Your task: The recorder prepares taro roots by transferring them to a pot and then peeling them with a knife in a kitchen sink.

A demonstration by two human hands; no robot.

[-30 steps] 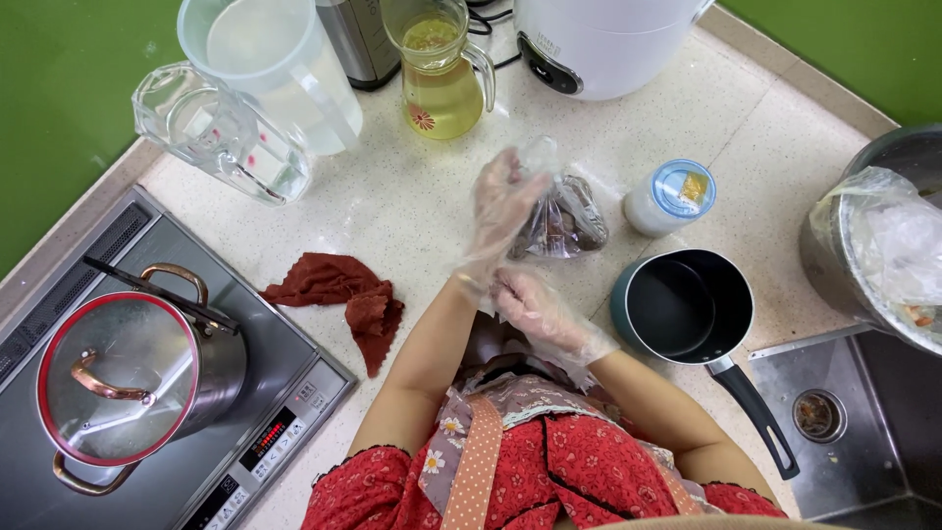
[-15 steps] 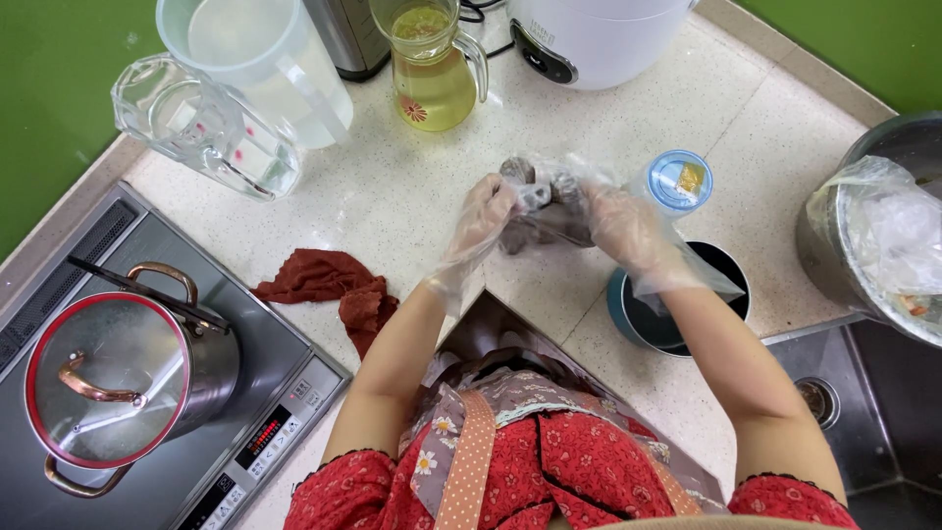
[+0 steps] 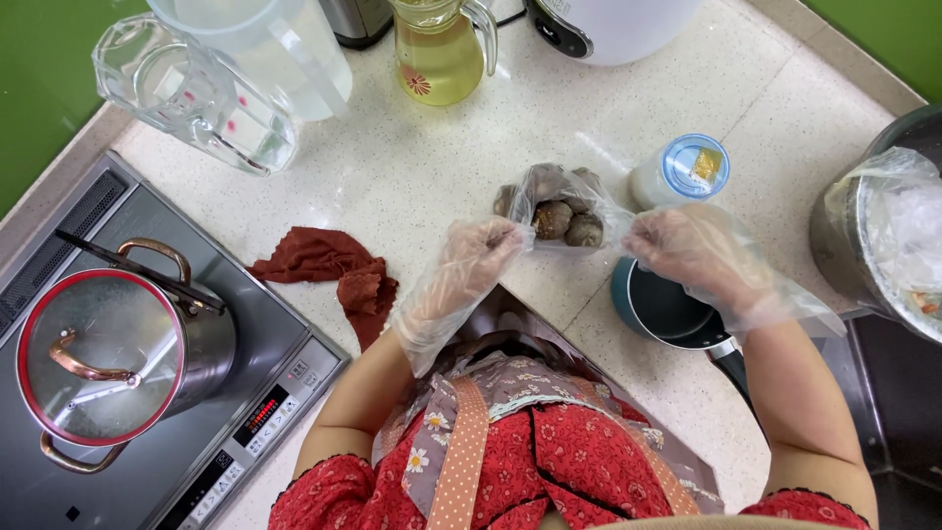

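We see the 2 gloved hands holding a clear plastic bag of mushrooms (image 3: 559, 211) up between them: the left hand (image 3: 469, 270) pinches its left edge, fingers closed on the film, and the right hand (image 3: 692, 250) grips its right edge. The bag hangs just left of the small blue-lidded jar (image 3: 687, 169), and a dark saucepan (image 3: 667, 309) sits just below the jar.

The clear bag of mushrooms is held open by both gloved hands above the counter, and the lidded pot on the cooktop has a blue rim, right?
Not quite. The head view shows the pot on the cooktop has a red rim around its glass lid, not blue. The rest holds: the left hand and right hand, both gloved, hold the clear bag of mushrooms open above the counter.
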